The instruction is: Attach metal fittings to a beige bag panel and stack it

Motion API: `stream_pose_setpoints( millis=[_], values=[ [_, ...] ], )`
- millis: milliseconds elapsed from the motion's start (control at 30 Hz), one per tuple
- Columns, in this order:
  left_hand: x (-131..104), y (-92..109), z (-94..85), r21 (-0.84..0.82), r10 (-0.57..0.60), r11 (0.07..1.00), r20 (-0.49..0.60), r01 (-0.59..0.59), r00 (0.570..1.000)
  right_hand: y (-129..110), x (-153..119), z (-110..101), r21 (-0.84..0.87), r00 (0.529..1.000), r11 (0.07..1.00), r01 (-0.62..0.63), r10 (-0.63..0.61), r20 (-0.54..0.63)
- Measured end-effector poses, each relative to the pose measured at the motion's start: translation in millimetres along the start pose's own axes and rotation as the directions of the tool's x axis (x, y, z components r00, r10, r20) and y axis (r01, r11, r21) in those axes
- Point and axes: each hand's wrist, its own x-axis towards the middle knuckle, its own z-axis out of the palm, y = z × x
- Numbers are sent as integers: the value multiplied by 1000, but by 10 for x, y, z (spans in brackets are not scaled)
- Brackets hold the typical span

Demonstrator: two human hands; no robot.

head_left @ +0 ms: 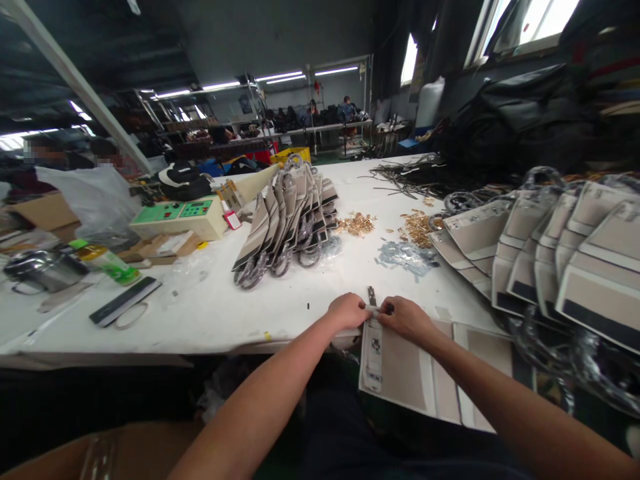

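Observation:
A beige bag panel [405, 373] with white seams lies over the table's front edge, a strip with metal fittings [374, 353] along its left side. My left hand [347, 311] pinches the panel's top left corner. Close beside it, my right hand [404, 317] has its fingers bent onto the same top edge; whatever small part lies between the fingertips is hidden. Just beyond both hands a small dark metal piece [371, 295] sticks out. Grey metal plates [407, 257] and gold-coloured fittings [417, 228] are heaped farther back.
Stacked beige bags [287, 217] stand at centre-left, more bag panels [600, 267] at right. A green-topped machine [180, 217], a bottle [110, 263] and a metal pot [45, 270] are at left. Dark strips [410, 175] lie at the back. People sit in the distance.

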Motion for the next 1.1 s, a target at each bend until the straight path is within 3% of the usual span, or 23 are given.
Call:
stream_pose_setpoints(
  millis=[167,267,433,567,633,700,767,833,867,933,1100],
  values=[
    [117,44,-86,-137,-77,984,228,111,971,28,8,-6,48,1000,999,-16,16,-3],
    [130,39,-82,-207,-93,966,296,158,951,38,21,1,74,1000,997,-27,28,-7],
    [136,11,-28,-267,-104,949,232,167,967,7,34,-33,137,999,990,-40,42,-12],
    [146,4,19,-300,-137,936,178,187,974,-51,-36,-196,231,999,972,-31,34,-11],
    [165,0,36,-313,-153,927,180,204,972,-86,-97,-301,329,996,944,-29,56,-75],
    [190,-9,54,-326,-166,920,179,218,970,-138,-146,-382,549,967,834,61,87,-239],
    [212,-21,76,-335,-176,915,175,227,969,-210,-162,-413,771,900,575,273,131,-416],
    [225,-32,94,-340,-182,911,170,231,968,-287,-140,-389,840,842,306,448,170,-511],
    [227,-36,101,-343,-183,910,169,232,968,-318,-118,-359,843,826,221,491,190,-531],
    [227,-44,106,-352,-178,908,173,230,969,-349,-65,-278,841,806,144,522,241,-541],
    [244,-70,107,-374,-158,901,189,220,969,-235,14,-104,861,784,54,506,388,-485]
  ],
)
